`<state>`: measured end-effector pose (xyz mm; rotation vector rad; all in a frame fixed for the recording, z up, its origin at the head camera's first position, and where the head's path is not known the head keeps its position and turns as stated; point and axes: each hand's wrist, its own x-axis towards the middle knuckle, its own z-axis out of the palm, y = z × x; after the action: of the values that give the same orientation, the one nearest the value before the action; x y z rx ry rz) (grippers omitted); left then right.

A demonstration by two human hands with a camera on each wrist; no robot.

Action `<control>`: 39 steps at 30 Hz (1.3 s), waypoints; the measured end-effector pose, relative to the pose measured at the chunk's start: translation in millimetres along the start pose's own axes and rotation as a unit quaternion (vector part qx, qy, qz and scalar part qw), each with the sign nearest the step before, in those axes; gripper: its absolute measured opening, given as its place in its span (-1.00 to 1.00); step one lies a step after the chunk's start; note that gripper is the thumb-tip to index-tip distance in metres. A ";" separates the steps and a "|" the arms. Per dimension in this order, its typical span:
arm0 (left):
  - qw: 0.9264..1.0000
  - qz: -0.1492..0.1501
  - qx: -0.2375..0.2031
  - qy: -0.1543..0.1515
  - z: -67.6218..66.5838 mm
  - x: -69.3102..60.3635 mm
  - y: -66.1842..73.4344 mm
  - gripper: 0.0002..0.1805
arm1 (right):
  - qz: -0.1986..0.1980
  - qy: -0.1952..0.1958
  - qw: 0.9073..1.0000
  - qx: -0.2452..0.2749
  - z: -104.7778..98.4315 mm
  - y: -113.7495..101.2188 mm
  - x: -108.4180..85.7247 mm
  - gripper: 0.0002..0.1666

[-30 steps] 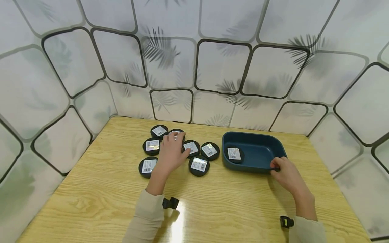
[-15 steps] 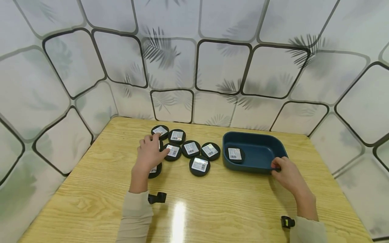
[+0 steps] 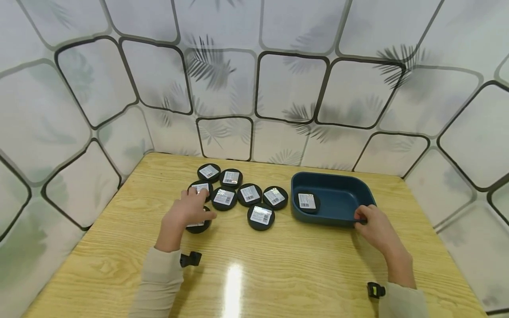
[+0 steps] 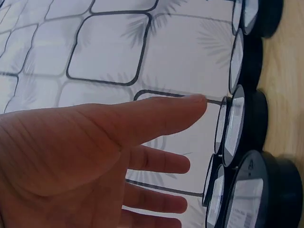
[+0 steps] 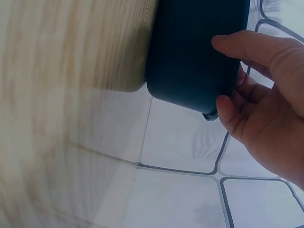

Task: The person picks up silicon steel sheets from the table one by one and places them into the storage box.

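Observation:
Over the leftmost round black discs, the left hand (image 3: pixel 184 213) hovers with fingers spread, holding nothing; in the left wrist view the same hand (image 4: pixel 109 156) is beside a disc (image 4: pixel 263 194) without touching it. It partly hides a disc (image 3: pixel 204 225) below it and another (image 3: pixel 207 189) behind. The right hand (image 3: pixel 379 232) pinches the near right rim of a dark blue tray (image 3: pixel 330 221). From the right wrist view, thumb and fingers of the right hand (image 5: pixel 266 90) grip the tray wall (image 5: pixel 194 57). One labelled disc (image 3: pixel 307 202) lies inside the tray at its left end.
Several more black discs with white labels lie between the left hand and the tray, among them one at the front (image 3: pixel 260 216) and one beside the tray (image 3: pixel 275 197). Patterned fabric (image 3: pixel 290 88) stands behind the wooden table (image 3: pixel 294 274).
The left hand has moved left and a little toward the person, uncovering discs at the back and middle. The right hand and the tray have stayed in place.

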<state>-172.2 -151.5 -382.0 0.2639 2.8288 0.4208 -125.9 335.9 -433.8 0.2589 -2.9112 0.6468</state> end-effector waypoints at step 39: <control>0.999 0.002 0.040 -0.009 29.3 -1.4 -18.5 -0.11 | 0.006 -0.003 1.000 0.001 -3.6 -5.6 -1.2 -0.82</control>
<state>-165.0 -161.7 -414.3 0.2887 2.8320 0.3054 -123.2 332.6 -428.5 0.2431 -2.9210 0.6507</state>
